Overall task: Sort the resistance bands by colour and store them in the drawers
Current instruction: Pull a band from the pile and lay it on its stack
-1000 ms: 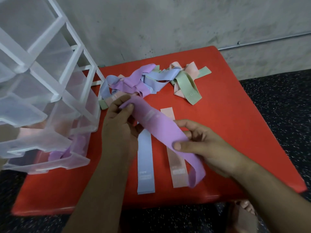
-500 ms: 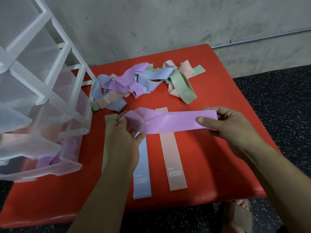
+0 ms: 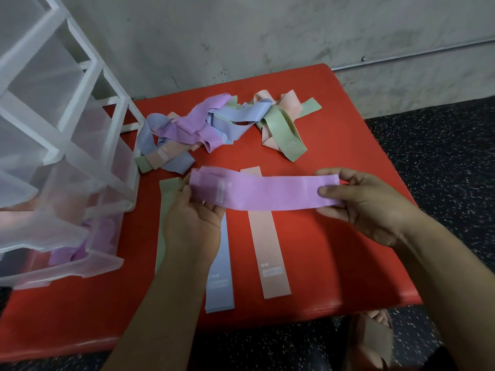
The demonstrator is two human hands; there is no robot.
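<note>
Head view: we see the purple band [image 3: 267, 194] stretched level above the tabletop [image 3: 334, 250], left hand [image 3: 192, 223] and right hand [image 3: 367, 207] each pinching an end; we judge it light, limp and best held there.

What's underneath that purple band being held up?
A pink band and a blue band lie flat on the red table. The purple band covers a stretch of the pink; the left hand also hides the blue's top.
</note>
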